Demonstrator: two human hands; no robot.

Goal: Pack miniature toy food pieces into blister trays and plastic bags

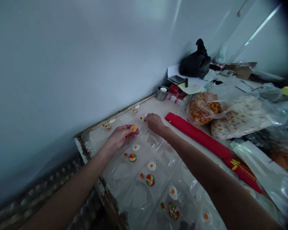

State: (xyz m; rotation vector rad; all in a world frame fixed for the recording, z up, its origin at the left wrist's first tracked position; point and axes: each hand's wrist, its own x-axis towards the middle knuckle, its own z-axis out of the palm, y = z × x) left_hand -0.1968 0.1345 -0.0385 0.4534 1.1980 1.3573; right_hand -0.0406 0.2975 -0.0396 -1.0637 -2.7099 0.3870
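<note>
My left hand (122,136) is closed round a flat orange disc (133,128), with the thumb pressed against it. Over the far part of the clear plastic sheet (122,171), my right hand (155,122) reaches down with its fingertips together; whatever is in them is too small to make out. A small burger-like piece (141,118) lies just left of those fingers. Nearer to me, fried-egg pieces (152,165), round red-and-green pizza-like pieces (150,180) and more small burger-like pieces (141,176) are laid out in repeated groups on the sheet.
A long red packet (196,134) lies right of my right arm. Behind it sit a bag of orange pieces (203,108) and a bag of egg pieces (242,116). A metal cup (162,93) and a black bag (196,62) stand near the wall (86,57).
</note>
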